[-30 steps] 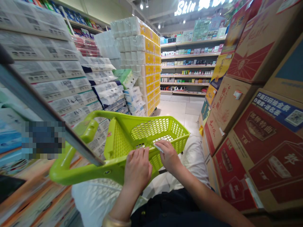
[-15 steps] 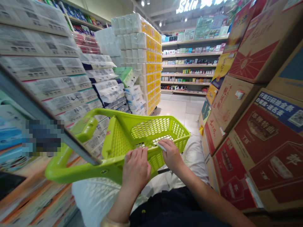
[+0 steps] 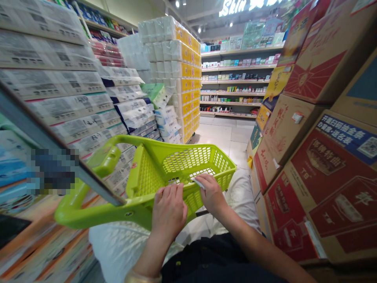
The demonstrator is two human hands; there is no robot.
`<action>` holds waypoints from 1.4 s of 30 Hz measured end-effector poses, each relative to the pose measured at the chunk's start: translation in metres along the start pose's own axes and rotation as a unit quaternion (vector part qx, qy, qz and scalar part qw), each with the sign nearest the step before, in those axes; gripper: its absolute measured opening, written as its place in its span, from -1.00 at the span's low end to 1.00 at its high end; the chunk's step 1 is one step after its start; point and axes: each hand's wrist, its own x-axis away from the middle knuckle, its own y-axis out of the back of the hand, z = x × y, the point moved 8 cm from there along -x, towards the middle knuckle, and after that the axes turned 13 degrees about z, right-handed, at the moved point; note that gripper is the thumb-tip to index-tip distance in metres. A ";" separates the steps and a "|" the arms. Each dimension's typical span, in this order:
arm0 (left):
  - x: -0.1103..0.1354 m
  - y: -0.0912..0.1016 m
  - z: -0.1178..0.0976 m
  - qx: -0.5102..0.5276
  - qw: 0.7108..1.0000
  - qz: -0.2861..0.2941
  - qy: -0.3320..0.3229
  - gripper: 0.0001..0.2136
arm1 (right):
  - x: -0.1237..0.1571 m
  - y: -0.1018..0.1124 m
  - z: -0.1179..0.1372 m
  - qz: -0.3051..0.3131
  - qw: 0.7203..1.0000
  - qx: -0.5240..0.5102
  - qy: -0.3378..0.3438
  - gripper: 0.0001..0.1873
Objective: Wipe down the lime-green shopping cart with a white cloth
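The person's two bare hands are busy at a lime-green plastic shopping basket (image 3: pixel 188 160), which sits tilted in front of their body, its long handle (image 3: pixel 88 214) reaching out to the left; the basket's perforated walls look clean and unbroken, and I can't make out anything inside it except a small white paper slip (image 3: pixel 199 183). The right hand (image 3: pixel 212 194) pinches that slip narrowly between fingers and thumb, right at the basket's far rim; the left hand (image 3: pixel 169 212) closes over the near rim, fingers curled across it, just beside the right. Below the basket lies a soft white bundle (image 3: pixel 123 251), though whether the basket rests on it I cannot tell. A gold-coloured bangle (image 3: pixel 143 276) circles the left wrist. Printed cardboard cartons (image 3: pixel 321 184) are stacked close on the right; wrapped tissue packs (image 3: pixel 70 106) rise on the left; further down the aisle stand towers of plastic-wrapped toilet rolls (image 3: pixel 169 51), and beyond them, retail shelves (image 3: pixel 235 82) full of small goods.
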 end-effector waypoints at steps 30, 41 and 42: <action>0.001 -0.002 0.001 -0.003 1.000 0.006 0.002 -0.61 | -0.001 -0.003 0.008 0.005 1.000 -0.003 0.019 -0.49; 0.000 -0.001 0.000 0.000 1.000 0.004 -0.001 -0.61 | 0.008 0.009 0.008 -0.045 0.998 -0.021 0.031 -0.52; 0.000 -0.001 0.000 0.001 1.000 0.005 0.000 -0.61 | 0.010 0.010 0.012 -0.050 0.998 -0.028 0.034 -0.53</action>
